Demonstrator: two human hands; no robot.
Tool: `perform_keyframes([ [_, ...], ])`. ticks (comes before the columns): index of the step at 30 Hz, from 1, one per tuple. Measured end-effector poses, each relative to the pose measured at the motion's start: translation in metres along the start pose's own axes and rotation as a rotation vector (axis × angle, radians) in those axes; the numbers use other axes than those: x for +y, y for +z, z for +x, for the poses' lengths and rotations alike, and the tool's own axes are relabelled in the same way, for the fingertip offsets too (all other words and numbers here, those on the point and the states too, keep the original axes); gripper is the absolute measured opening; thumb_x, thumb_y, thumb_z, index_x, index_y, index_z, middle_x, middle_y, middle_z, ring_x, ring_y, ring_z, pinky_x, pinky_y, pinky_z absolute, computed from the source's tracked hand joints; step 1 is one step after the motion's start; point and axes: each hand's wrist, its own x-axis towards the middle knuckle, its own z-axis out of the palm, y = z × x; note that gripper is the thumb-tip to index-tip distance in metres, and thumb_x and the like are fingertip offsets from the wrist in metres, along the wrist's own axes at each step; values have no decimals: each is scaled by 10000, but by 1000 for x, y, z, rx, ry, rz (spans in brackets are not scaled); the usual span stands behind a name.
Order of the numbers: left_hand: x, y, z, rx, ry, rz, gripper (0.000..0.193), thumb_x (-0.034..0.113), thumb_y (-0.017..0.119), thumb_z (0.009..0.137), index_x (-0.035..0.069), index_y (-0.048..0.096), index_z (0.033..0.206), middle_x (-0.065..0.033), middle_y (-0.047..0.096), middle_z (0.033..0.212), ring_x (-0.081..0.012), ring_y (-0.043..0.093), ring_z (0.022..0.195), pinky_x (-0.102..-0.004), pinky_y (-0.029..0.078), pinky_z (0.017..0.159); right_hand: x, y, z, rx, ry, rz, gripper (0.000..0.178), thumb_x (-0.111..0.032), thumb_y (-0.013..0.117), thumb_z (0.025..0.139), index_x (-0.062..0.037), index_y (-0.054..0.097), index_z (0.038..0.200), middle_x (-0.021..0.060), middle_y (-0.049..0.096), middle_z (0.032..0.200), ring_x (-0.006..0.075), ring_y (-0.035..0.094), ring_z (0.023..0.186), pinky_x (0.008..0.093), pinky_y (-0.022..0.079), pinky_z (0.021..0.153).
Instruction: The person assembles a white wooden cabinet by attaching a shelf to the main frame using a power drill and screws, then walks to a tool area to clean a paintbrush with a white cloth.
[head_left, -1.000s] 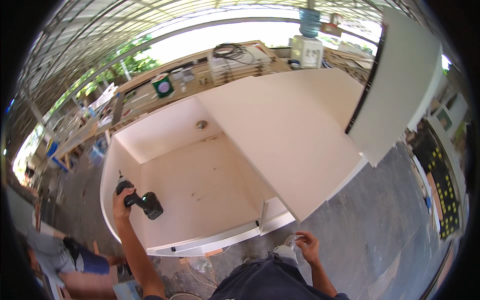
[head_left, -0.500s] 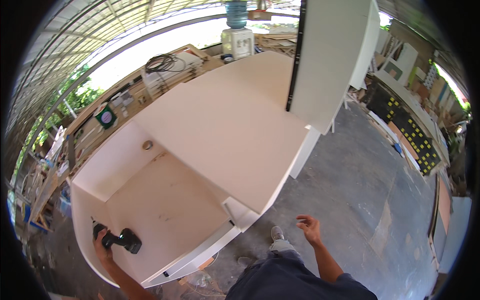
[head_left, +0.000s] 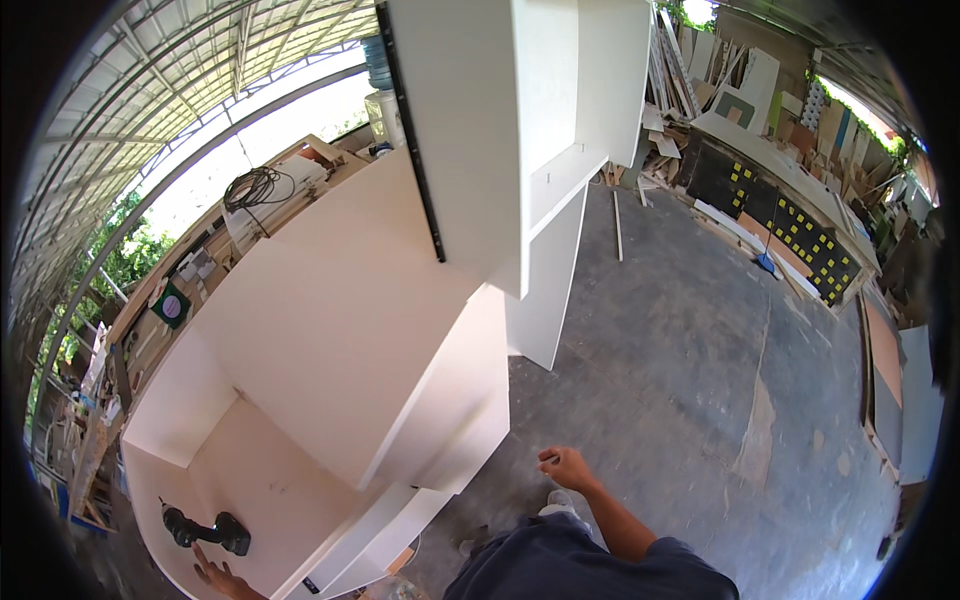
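A black cordless drill [head_left: 208, 530] lies on its side on the bare inner panel of a large white cabinet [head_left: 165, 425], at the lower left. Close beside its handle is my left hand [head_left: 222, 575], fingers spread and apart from the grip. That hand is partly cut off by the picture's lower edge. My right hand [head_left: 566, 468] hangs above the concrete floor to the right of the cabinet. Its fingers are loosely curled with a gap between them, and nothing shows in them. A tall white cabinet piece [head_left: 465, 130] with a black rail along its edge rises ahead.
Behind the cabinet runs a workbench with a coil of black cable [head_left: 258, 188] and a green can [head_left: 170, 305]. Boards and a black panel with yellow squares [head_left: 770, 215] line the right side. A thin strip [head_left: 617, 225] lies on the grey floor.
My left hand has let go of the drill, which now rests in the cabinet. My right hand's fingers have curled a little. The view has turned to the right.
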Motion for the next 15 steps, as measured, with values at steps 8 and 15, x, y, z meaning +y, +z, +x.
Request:
perform_keyframes([
  [8, -78, -5, -158, 323, -221, 575, 722, 671, 574, 789, -8, 718, 987, -235, 689, 970, -389, 653, 895, -531, 494, 838, 83, -70, 32, -19, -3, -77, 300, -170, 683, 809, -6, 690, 1060, 144, 721, 933, 223, 703, 812, 332, 537, 736],
  [15, -173, -26, -390, -31, -416, 445, 525, 518, 509, 893, 30, 700, 932, -175, 680, 823, -341, 656, 770, -506, 515, 735, 174, -111, 36, -252, 475, -503, 493, -494, 632, 859, -68, 686, 1100, 178, 686, 1080, 331, 652, 1033, 413, 506, 873],
])
